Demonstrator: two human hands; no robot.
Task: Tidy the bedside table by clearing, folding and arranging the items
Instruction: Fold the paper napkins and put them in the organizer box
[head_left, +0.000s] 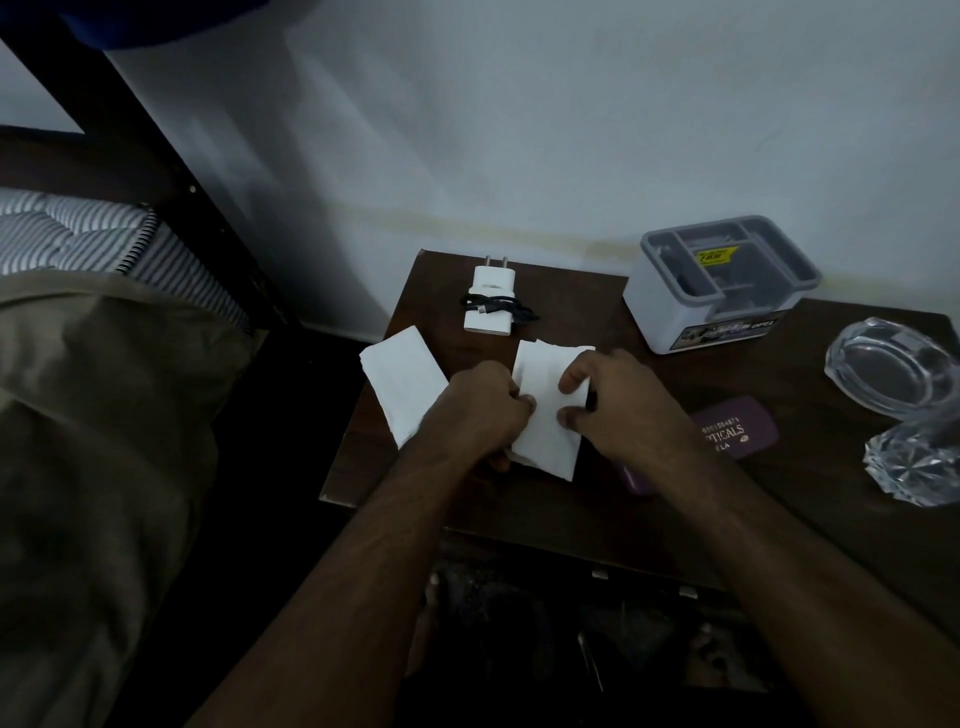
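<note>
Tissue in hand: white tissue (545, 415) lies flat on the bedside table (519, 519), between your two sets of fingers, long edge running away from you. You seem to be mid-fold, with both sides pinned so the sheet cannot slide while you crease it.
Left hand: your left hand (480, 408) sits at the tissue's left edge, knuckles up, fingers curled under and pinching that edge near its middle. The forearm comes in low from the lower left.
Right hand: your right hand (613, 395) is on the right edge, thumb and forefinger bent into a pinch on the paper; the other fingers are hidden behind the hand, so I cannot tell how they lie. The wrist is cocked slightly inward.
Folded tissue: second tissue (402, 389) rests just left of your left knuckles, partly over the table's edge, apparently already folded and set aside.
Charger: white charger (490, 301) with a black cable wound round it lies beyond your fingertips, near the wall.
Case: purple spectacle case (737, 426) lies just right of your right wrist, partly under the forearm.
Organiser: grey-lidded box (722, 283) stands beyond and to the right of your right fingers.
Glassware: glass ashtray (891, 366) and a cut-glass piece (914, 462) sit well to the right.
</note>
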